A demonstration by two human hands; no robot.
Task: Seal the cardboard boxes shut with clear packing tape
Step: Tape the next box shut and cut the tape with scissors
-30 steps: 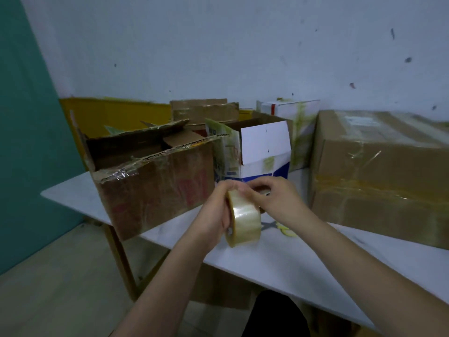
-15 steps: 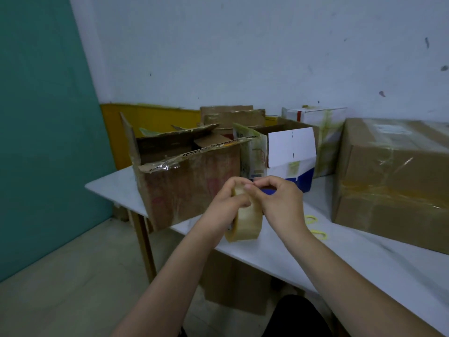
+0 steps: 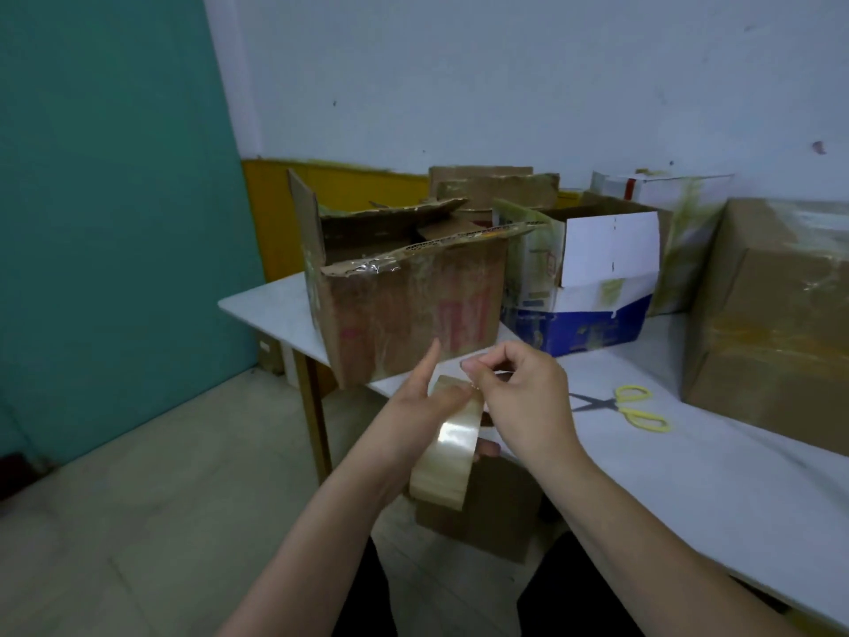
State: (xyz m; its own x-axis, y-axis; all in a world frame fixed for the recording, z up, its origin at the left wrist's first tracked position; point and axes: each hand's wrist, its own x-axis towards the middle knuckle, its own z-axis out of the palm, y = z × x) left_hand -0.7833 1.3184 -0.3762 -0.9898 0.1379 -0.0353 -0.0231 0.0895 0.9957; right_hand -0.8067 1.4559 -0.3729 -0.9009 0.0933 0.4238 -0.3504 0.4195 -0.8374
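Observation:
My left hand (image 3: 416, 406) holds a roll of clear packing tape (image 3: 448, 445) upright in front of the table edge, index finger sticking up. My right hand (image 3: 519, 397) pinches the tape's free end at the top of the roll. Behind them a worn brown cardboard box (image 3: 404, 296) stands on the white table (image 3: 689, 489) with its top flaps open. A white-and-blue box (image 3: 592, 287) with a raised white flap sits to its right. A large taped brown box (image 3: 776, 324) fills the far right.
Yellow-handled scissors (image 3: 631, 406) lie on the table right of my hands. More boxes (image 3: 496, 188) stand at the back against the wall, a white one (image 3: 661, 190) among them. Another carton (image 3: 482, 512) sits on the floor under the table. A teal wall is at left.
The view has swung left, so the boxes sit further right in frame. The roll has come lower and nearer me, and my right fingers have moved to pinch the tape end at its top.

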